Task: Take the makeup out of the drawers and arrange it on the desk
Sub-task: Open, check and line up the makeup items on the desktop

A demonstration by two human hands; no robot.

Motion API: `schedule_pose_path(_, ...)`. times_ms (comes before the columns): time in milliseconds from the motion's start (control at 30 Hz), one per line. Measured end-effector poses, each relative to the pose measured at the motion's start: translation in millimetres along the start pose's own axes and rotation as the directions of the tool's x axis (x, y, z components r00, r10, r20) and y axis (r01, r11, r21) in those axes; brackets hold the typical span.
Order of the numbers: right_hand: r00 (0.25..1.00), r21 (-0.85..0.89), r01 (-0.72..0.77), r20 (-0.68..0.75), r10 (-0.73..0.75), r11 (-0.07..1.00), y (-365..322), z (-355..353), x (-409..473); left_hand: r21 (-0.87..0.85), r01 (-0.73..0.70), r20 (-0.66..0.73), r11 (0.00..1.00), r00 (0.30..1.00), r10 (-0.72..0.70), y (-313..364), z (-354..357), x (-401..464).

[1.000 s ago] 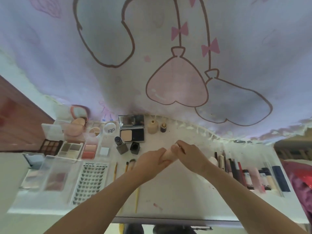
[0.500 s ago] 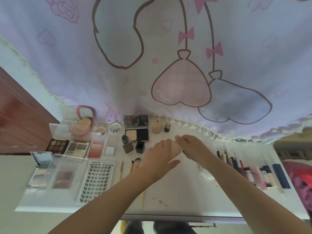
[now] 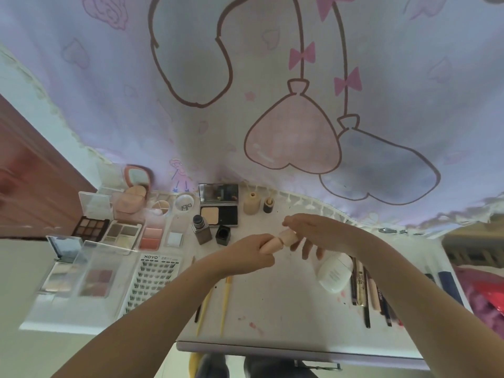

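Peach bottle (image 3: 268, 246) tilted above desk (image 3: 286, 304), matching cap (image 3: 287, 236) at its tip.

Cartoon-print curtain (image 3: 272, 77) behind desk (image 3: 286, 309)

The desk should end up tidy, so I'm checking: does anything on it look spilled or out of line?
Yes. Pinkish smears stain the white desk near its front edge. The white tube lies slanted beside the straight row of pencils. Both hands hold a beige bottle above the desk.
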State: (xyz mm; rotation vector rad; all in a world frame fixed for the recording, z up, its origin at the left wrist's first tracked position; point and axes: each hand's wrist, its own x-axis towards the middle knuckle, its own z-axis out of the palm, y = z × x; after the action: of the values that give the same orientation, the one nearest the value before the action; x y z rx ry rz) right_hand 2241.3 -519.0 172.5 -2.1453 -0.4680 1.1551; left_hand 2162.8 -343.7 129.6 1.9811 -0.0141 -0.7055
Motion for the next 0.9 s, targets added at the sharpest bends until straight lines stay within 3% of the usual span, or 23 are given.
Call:
schedule_pose_path(100,0.996,-0.123,0.086,-0.024,-0.090,0.989,3.9,1.5,7.4,0.042,-0.002,-0.019,0.999,1.000,0.003,-1.5,1.6,3.0)
schedule_pose_path(167,0.988,-0.146,0.130,-0.058,-0.140,0.981,9.0,-3.8,9.7,-0.077,0.022,0.020,0.997,1.000,-0.020,-7.0,-0.9,0.7)
schedule_pose_path(267,0.975,-0.039,0.131,-0.177,-0.135,0.991,19.4,-16.4,15.8,-0.239,0.105,0.057,0.965,0.994,-0.094,-19.3,-2.0,-2.1)
schedule_pose_path(400,0.970,0.229,0.013,-0.239,0.043,0.973,47.7,-16.2,33.5,-0.014,0.295,-0.096,0.955,0.951,-0.295,-34.1,13.0,11.4)
schedule_pose_path(533,0.940,0.365,-0.108,-0.266,0.215,0.925,65.4,6.2,63.9,0.109,0.397,-0.240,0.911,0.900,-0.364,-34.8,25.8,43.6)
schedule_pose_path(733,0.887,0.254,-0.139,-0.398,0.235,0.957,72.0,24.2,108.7,0.144,0.508,-0.583,0.849,0.737,-0.342,-37.6,40.3,77.1)
schedule_pose_path(900,0.903,0.064,-0.147,-0.399,0.161,0.987,66.7,24.4,132.2,0.308,0.551,-0.662,0.775,0.709,-0.241,-45.1,46.6,92.0)
